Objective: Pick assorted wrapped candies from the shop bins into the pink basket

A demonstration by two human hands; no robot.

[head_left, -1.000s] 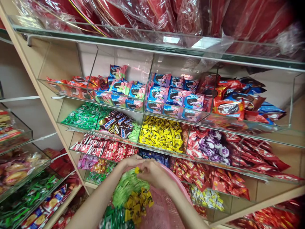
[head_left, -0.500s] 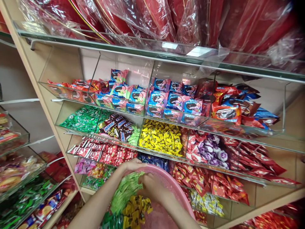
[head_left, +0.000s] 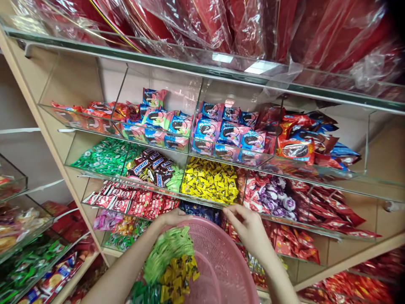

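A pink plastic basket [head_left: 226, 253] sits low in front of me. My left hand [head_left: 175, 218] is closed on its far-left rim. Inside the basket, light green wrapped sweets [head_left: 169, 253] lie beside yellow wrapped sweets [head_left: 179, 274]; dark green packets [head_left: 147, 292] are partly covered by my left forearm. My right hand [head_left: 247, 223] is over the basket's far-right rim, close to the shelf edge. Its thumb and forefinger are apart, and I see nothing between them. Beyond it is a compartment of yellow sweets [head_left: 210, 179].
Glass-fronted shelves hold Snickers bars [head_left: 155, 162], green sweets [head_left: 101, 156], red packets [head_left: 335, 207] and blue cookie packs [head_left: 230, 133]. Above runs a glass shelf edge [head_left: 177, 67] under plastic-wrapped red items [head_left: 215, 25]. More shelved packets [head_left: 34, 257] stand at the left.
My right hand has come up out of the basket and moved right, towards the shelf edge. My left hand stays on the rim. The view has shifted slightly.
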